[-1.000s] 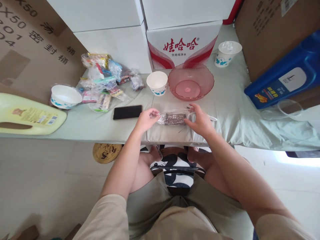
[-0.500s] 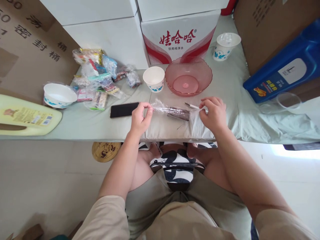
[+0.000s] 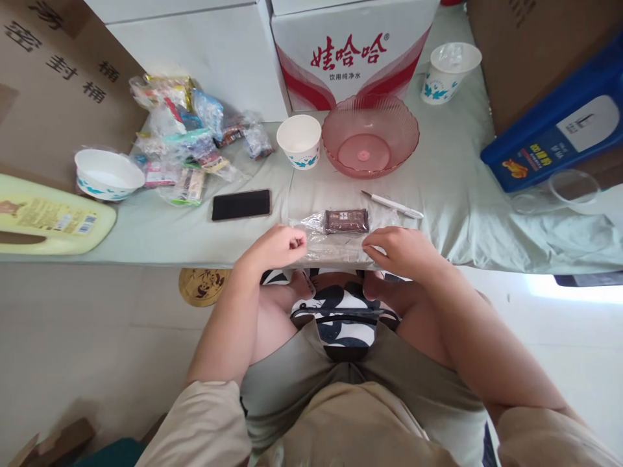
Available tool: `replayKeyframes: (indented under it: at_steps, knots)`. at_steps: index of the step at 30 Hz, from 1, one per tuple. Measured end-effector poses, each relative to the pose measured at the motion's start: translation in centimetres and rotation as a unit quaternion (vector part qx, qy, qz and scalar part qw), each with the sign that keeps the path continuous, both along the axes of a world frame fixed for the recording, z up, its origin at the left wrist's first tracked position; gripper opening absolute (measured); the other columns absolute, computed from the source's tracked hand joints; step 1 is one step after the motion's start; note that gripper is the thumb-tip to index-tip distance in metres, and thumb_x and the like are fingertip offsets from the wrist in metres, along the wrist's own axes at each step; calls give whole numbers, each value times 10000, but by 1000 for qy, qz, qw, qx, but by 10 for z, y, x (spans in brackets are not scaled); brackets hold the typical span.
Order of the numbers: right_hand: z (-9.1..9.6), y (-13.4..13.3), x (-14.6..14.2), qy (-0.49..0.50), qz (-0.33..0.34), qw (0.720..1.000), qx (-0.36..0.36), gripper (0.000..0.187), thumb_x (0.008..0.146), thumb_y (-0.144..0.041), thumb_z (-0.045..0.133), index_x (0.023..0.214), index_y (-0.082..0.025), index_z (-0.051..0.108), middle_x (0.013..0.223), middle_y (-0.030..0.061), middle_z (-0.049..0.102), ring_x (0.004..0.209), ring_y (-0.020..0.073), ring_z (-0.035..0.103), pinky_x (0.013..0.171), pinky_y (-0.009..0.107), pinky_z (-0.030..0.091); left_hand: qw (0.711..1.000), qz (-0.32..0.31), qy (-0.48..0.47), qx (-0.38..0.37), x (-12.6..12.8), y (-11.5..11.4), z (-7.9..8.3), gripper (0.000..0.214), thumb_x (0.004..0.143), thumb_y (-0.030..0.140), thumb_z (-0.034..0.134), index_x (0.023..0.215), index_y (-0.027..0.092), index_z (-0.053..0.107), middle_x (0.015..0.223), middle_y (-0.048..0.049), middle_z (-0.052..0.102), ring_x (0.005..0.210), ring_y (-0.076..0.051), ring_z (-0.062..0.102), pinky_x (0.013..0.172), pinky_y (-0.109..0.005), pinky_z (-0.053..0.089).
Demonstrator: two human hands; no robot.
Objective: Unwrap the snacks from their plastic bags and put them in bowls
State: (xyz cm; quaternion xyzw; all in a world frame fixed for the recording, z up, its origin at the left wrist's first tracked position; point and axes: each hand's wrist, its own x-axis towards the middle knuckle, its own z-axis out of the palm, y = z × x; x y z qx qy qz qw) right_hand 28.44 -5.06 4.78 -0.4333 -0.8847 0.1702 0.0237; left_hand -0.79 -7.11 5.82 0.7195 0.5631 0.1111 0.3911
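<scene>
A clear plastic bag lies flat on the grey-green cloth at the table's near edge, with a dark brown wrapped bar inside it. My left hand pinches the bag's near left edge with fingers curled. My right hand pinches the bag's near right edge. A white pen lies just beyond the bag on the right. A black phone lies to the left of the bag.
A pink ribbed bowl and a white paper cup stand behind the bag. A pile of bagged snacks, a white bowl and a yellow jug sit left. Another cup, a blue jug and boxes stand right and behind.
The bag, held up and stretched between my hands before, now lies flat with the bar's face up. Both hands have drawn back to the bag's near edge. The pen is uncovered.
</scene>
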Motion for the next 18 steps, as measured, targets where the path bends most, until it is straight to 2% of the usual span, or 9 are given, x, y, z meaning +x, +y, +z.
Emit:
replayKeyframes:
  at_steps: [2,5,7,9,10,12,15,18]
  knots:
    - [0,-1,1,-30,-21,999,-19,380,993,-379,387,937,-260,743,860,51,740,765,210,641,588,300,302,999,36,-2,13,2,2,1,276,838,284,541,575,203,567,491,26,502,479,-115,423,543,-270,320]
    - [-1,-3,-4,-96,-54,993,-45,359,987,-354,397,1050,-300,747,851,56,741,733,230,648,616,316,345,978,132,15,161,10,9,1,211,860,339,590,716,208,671,569,20,541,560,-135,484,642,-284,397]
    - [-1,-2,-9,-119,-66,989,-50,334,975,-333,428,1106,-312,734,865,69,744,735,247,658,635,333,370,969,111,28,218,17,17,-3,130,789,307,691,884,226,726,804,-18,669,786,-189,604,811,-320,457]
    - [-1,-2,-12,-124,-74,988,-49,316,970,-321,445,1104,-306,731,868,82,743,735,258,663,640,345,383,979,31,39,198,23,24,-10,316,698,248,769,1013,256,736,1090,-45,700,1039,-248,615,957,-361,451]
    - [-1,-1,-12,-122,-77,988,-49,312,971,-315,443,1090,-300,731,882,84,744,740,261,665,635,347,384,984,-2,44,173,24,27,-15,368,684,218,772,1046,268,733,1174,-46,688,1100,-259,605,984,-367,446]
    - [-1,0,-12,-116,-79,989,-50,320,975,-295,425,1064,-288,732,963,83,744,765,258,668,621,346,384,990,-25,51,130,23,32,-23,297,729,187,719,1014,269,736,1151,-41,701,1049,-241,630,947,-351,464]
    - [1,2,-8,-112,-74,990,-51,317,966,-267,428,1046,-276,735,1172,75,699,793,233,663,616,342,397,993,24,34,109,19,35,-30,112,819,212,623,867,237,721,900,-28,721,844,-198,648,835,-318,476]
    - [2,2,-6,-104,-88,990,-41,276,929,-266,496,1096,-277,715,1331,90,605,746,208,646,615,348,414,994,69,-52,69,16,35,-30,81,818,270,631,818,209,683,836,-23,714,813,-179,644,807,-302,476]
